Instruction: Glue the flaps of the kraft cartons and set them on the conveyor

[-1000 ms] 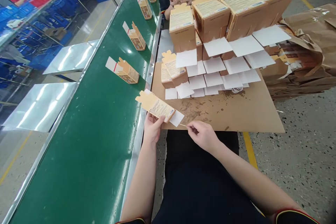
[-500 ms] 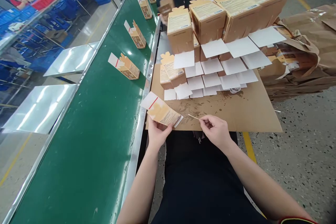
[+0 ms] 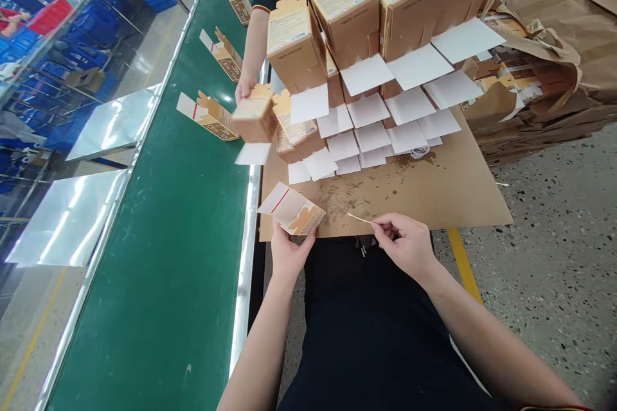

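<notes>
Seemingly mid-handling, an open carton leaned at the near left corner of the tabletop, fingers of the left hand clamped on it; those of the right hand pinched a thin stick, apart. Bringing both together likely called for a steady carton. Stacked cartons stood beyond.
</notes>
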Motion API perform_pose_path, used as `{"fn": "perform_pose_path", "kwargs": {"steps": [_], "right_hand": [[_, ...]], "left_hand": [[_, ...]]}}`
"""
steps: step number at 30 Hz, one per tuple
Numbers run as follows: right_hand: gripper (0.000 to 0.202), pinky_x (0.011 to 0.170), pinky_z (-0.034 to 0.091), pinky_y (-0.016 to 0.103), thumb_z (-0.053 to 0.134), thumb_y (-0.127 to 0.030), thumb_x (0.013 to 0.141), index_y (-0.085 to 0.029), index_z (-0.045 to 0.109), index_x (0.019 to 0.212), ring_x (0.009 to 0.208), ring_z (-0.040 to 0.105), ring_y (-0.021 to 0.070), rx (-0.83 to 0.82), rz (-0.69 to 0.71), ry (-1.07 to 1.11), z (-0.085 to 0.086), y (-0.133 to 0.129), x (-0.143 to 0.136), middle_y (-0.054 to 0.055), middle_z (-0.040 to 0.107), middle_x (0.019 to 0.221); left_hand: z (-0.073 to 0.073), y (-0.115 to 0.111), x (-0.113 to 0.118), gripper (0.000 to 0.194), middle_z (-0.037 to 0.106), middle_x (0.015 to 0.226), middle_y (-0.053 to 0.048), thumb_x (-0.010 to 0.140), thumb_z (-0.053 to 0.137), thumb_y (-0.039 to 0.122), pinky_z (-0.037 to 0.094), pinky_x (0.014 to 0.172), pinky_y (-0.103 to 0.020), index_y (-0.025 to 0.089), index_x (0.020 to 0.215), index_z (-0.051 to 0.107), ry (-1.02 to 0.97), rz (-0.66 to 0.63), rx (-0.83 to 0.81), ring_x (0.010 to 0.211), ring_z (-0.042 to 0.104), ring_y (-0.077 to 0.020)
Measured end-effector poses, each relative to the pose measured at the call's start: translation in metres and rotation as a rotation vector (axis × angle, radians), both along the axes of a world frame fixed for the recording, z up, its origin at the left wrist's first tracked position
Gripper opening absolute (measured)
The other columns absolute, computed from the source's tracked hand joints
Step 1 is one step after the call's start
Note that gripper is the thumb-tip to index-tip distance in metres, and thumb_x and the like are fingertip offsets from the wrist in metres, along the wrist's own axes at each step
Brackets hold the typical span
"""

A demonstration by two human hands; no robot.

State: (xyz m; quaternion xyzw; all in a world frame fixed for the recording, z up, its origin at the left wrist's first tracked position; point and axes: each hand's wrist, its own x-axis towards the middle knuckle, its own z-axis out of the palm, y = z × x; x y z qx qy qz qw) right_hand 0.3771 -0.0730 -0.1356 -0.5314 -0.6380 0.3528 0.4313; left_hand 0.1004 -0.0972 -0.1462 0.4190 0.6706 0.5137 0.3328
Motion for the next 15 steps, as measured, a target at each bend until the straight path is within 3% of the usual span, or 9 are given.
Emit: {"fn": "perform_pose_path", "kwargs": {"steps": [10,12,15], "right_hand": [[0.024,0.058,0.064,0.028,0.070,-0.033,0.106,-0.027,0.078,0.084,0.058,0.070,0.0162,0.105,0.050,-0.009,0.019,0.004,-0.001,0.001,0.077,0.072],[0.025,0.057,0.063,0.029,0.070,-0.036,0.106,-0.027,0.079,0.085,0.057,0.070,0.0163,0.114,0.048,-0.016,0.021,0.005,0.003,0.001,0.077,0.071],[0.024,0.056,0.062,0.030,0.072,-0.038,0.106,-0.027,0.080,0.086,0.055,0.070,0.0170,0.132,-0.003,-0.010,0.020,0.007,0.014,0.001,0.076,0.070]], "left_hand": [[0.003,0.009,0.016,0.074,0.079,0.134,-0.016,0.072,0.105,0.029,0.061,0.116,-0.058,0.026,0.136,0.069,0.059,-0.001,-0.020,0.134,0.077,-0.0440],[0.002,0.009,0.005,0.077,0.079,0.136,-0.017,0.070,0.107,0.031,0.060,0.119,-0.061,0.025,0.136,0.068,0.055,0.037,-0.016,0.135,0.077,-0.0439],[0.007,0.005,-0.046,0.079,0.078,0.136,-0.018,0.065,0.108,0.033,0.056,0.124,-0.065,0.024,0.132,0.066,0.077,0.263,0.051,0.138,0.075,-0.0439]]}}
